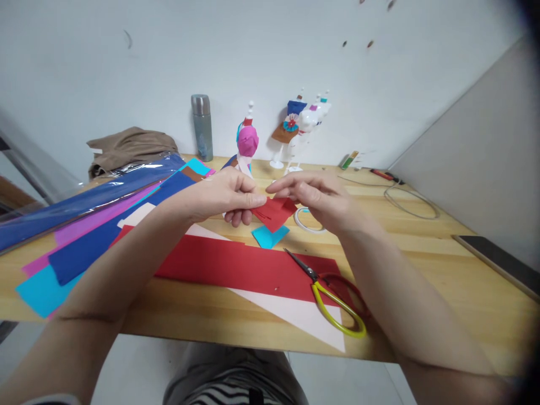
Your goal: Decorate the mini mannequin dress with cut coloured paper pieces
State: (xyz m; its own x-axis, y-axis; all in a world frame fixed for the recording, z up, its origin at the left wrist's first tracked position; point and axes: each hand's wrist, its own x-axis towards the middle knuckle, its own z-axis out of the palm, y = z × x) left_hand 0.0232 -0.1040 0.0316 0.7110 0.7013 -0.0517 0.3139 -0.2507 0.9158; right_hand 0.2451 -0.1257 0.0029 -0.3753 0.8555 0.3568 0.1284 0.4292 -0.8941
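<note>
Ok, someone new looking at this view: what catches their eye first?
Probably the long red strip along the front of the wooden table, with scissors lying across its right end. Just beyond it, the left hand pinches a small red piece, the right hand close beside it. Toward the wall, a round magenta shape stands out.

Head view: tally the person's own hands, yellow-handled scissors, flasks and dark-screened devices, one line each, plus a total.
Hands: 2 (left hand, right hand)
Yellow-handled scissors: 1
Flask: 1
Dark-screened device: 1
Total: 5
</note>
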